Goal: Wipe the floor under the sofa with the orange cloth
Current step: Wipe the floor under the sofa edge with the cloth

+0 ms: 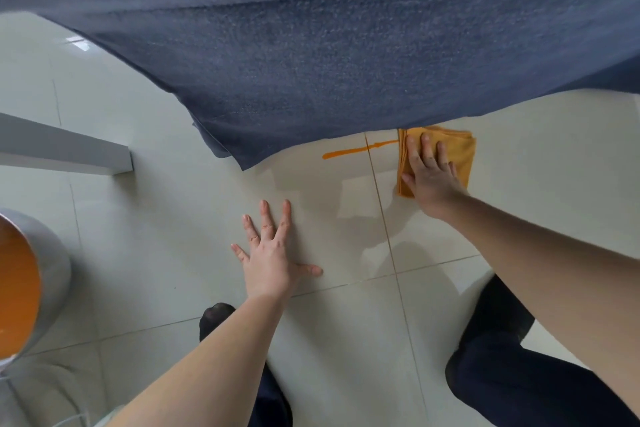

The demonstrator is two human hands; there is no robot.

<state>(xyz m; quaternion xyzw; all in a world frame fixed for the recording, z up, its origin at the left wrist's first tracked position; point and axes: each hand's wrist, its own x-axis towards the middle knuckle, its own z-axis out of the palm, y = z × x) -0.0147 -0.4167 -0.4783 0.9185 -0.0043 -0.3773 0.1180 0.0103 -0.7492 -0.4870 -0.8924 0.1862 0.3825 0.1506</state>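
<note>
The orange cloth (453, 149) lies folded on the floor (173, 218) at the sofa (311, 62) edge. The right hand (429, 177) presses it flat, fingers spread, gripping nothing. It looks soft and light, so push with the palm. The left hand (273, 256) rests open on the floor.

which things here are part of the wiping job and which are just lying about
Part of the job:
- orange cloth, flat under the right hand
- orange streak on the floor, at the sofa edge
- left hand, braced flat on the tiles

Just lying about:
- white ledge at the left
- round metal container with an orange inside, at the far left
</note>
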